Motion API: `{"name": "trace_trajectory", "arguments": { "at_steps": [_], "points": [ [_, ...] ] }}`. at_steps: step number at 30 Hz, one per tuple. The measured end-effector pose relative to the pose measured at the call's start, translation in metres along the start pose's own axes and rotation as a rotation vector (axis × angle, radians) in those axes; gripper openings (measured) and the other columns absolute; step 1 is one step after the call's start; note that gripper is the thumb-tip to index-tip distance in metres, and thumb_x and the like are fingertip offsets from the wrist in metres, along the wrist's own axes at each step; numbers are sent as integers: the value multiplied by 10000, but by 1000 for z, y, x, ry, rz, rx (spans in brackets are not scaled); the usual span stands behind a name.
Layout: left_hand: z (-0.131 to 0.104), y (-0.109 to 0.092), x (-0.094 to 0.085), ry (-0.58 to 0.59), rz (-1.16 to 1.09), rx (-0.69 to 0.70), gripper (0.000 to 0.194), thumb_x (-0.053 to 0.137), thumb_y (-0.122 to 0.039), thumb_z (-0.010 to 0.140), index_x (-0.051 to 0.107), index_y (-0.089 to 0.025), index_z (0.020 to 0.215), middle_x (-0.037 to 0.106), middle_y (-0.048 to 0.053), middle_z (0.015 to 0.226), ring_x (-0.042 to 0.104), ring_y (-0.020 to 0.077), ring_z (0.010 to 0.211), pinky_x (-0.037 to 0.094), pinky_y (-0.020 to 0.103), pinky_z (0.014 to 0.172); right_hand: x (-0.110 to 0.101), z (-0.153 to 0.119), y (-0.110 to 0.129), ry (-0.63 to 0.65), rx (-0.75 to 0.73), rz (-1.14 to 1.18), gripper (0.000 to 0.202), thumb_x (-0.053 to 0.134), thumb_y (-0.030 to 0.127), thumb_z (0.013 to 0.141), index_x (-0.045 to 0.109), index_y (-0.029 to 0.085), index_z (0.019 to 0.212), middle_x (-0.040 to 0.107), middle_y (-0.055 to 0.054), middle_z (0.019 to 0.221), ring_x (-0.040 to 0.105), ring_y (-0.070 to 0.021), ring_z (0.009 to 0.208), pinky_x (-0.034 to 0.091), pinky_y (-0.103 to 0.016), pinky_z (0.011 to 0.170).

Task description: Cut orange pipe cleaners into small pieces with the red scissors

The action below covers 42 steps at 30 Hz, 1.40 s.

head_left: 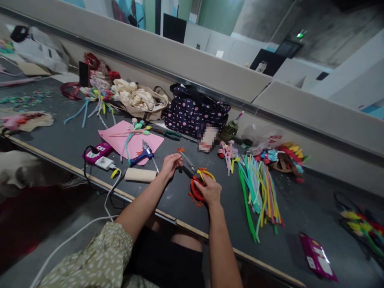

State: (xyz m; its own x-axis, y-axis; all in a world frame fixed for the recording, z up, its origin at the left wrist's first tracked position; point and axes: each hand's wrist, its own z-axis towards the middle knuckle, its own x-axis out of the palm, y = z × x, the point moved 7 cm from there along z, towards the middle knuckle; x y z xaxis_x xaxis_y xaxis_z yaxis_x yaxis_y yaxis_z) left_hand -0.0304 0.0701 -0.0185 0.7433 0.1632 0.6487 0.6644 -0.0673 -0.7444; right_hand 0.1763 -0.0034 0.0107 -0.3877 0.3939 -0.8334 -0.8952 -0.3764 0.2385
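Note:
My right hand (210,190) is wrapped round the red and yellow handles of a pair of scissors (190,166), whose blades are spread and point up and left. Near the blade tips, my left hand (172,165) pinches a small orange piece (181,150). More orange pieces (199,203) lie on the dark table beside and below the scissor handles. To the left of my left hand are a cardboard tube (140,175) and a blue glue gun (144,154), which rests partly on a pink sheet (120,136).
Bundled pipe cleaners (259,188) lie right of my hands, below a green bottle (230,130). A dotted bag (195,110) stands at the back. Purple power strips (100,152) and a white cable (109,196) are near the front edge.

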Motion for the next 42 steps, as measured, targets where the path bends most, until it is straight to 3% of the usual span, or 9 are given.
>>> {"name": "trace_trajectory", "arguments": {
  "at_steps": [21,35,42],
  "points": [
    [1,1,-1,-24,9,-3,231,761,-248,606,651,-101,746,630,16,608,514,73,446,469,228,496,5,0,-2,75,41,40,518,478,591,874,667,203,1161,735,-64,976,679,-185,837,501,-270,724],
    [3,3,-3,-53,-25,7,260,779,-258,588,621,-115,738,618,-3,623,511,58,466,480,216,515,-10,6,3,52,167,-177,524,507,554,851,615,196,1219,709,-74,947,636,-190,818,441,-266,681],
    [1,-1,-2,-77,-15,9,273,771,-253,582,616,-118,761,605,-10,620,507,55,465,482,218,532,-15,5,-4,-48,182,-159,521,491,582,855,670,191,1149,714,-87,860,627,-191,723,440,-272,621]
  ]
}}
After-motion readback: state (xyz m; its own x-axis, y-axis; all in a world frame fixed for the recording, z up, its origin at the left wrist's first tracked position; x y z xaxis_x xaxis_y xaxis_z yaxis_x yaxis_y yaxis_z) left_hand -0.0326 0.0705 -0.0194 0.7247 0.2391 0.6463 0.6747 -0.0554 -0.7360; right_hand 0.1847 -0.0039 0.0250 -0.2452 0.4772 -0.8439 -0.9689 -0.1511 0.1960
